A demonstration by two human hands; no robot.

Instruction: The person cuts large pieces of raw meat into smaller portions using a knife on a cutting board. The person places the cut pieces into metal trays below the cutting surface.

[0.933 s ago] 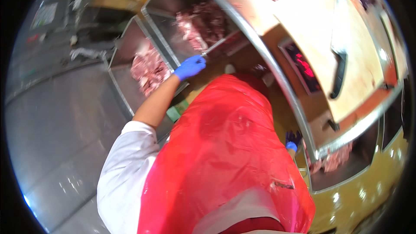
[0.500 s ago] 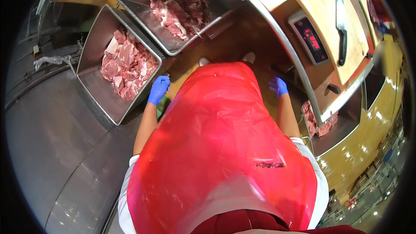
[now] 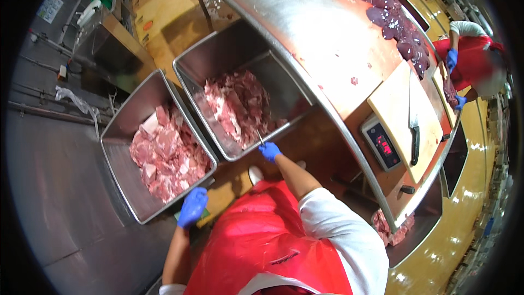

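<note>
Two deep metal bins with raw meat stand before me. My right hand (image 3: 269,151), in a blue glove, reaches to the near rim of the right bin (image 3: 226,155). Its fingers close on a thin metal rod (image 3: 260,137) that points in toward the meat pile (image 3: 240,106); the rod's far end is hard to make out. My left hand (image 3: 192,207), also gloved in blue, hangs beside the near corner of the left bin (image 3: 123,194), fingers curled, with nothing visible in them. Cut meat (image 3: 169,153) fills much of that bin.
Along the right runs a metal-edged work table (image 3: 322,38) with dark organ meat (image 3: 393,24), a cutting board (image 3: 396,112), a knife (image 3: 414,131) and a digital scale (image 3: 380,143). A co-worker in a red apron (image 3: 464,57) stands across it. Another meat bin (image 3: 423,235) sits below its corner.
My right hand has swung from beside the table forward to the right bin's rim and onto the rod. My view has shifted, showing more of the table and the co-worker.
</note>
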